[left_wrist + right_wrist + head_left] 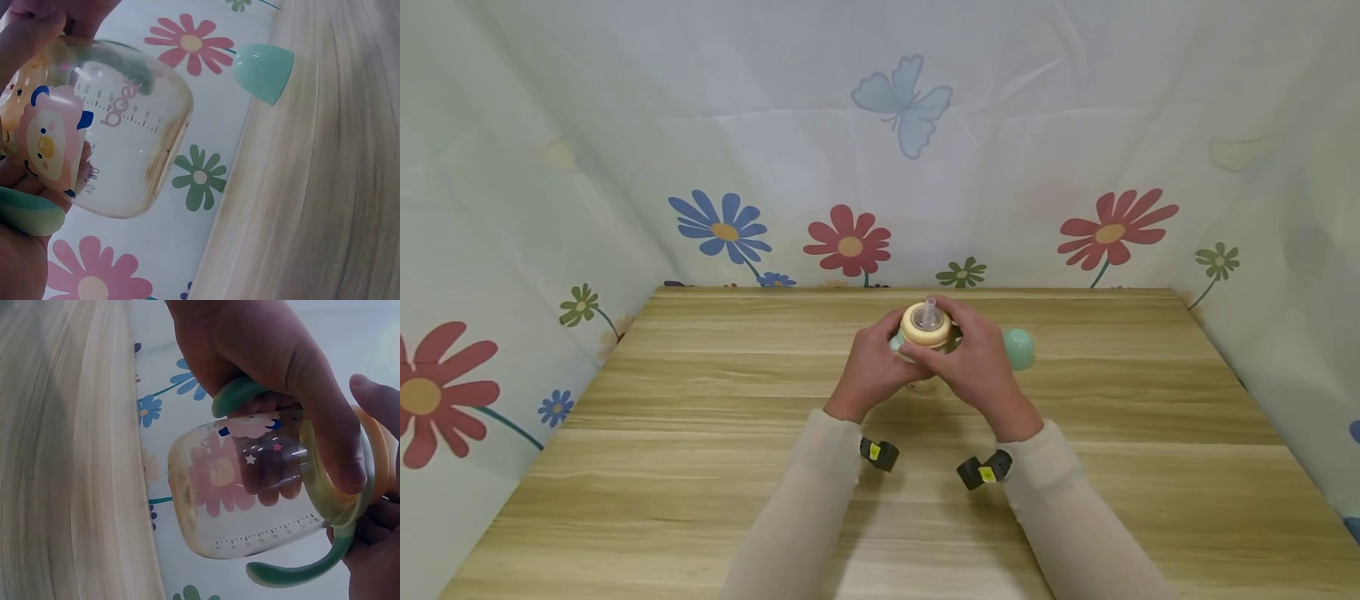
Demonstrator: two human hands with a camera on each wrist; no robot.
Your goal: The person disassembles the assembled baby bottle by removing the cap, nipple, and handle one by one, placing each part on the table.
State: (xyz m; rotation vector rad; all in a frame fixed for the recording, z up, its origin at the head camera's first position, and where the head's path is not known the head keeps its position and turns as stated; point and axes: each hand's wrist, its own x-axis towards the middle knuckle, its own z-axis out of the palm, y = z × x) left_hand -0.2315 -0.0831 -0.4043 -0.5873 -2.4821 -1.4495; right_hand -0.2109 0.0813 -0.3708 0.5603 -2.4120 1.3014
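Both arms reach forward from the near edge, the left forearm (pixel 793 517) and the right forearm (pixel 1086 517) slanting inward until the hands nearly meet. Pale sleeves cover them down to the bare wrists. I see the left hand (pixel 872 362) curled in a grip, its thumb laid out toward the other hand. The right hand (pixel 977 358) grips a little higher, thumb reaching across leftward. Some fingertips are hidden from me, so how far they wrap I can't fairly say.

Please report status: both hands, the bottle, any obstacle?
Left hand and right hand gripping clear bottle with green handles. Bottle upright, off wood-grain table. Rounded mint-green cap to its right; no obstruction visible.
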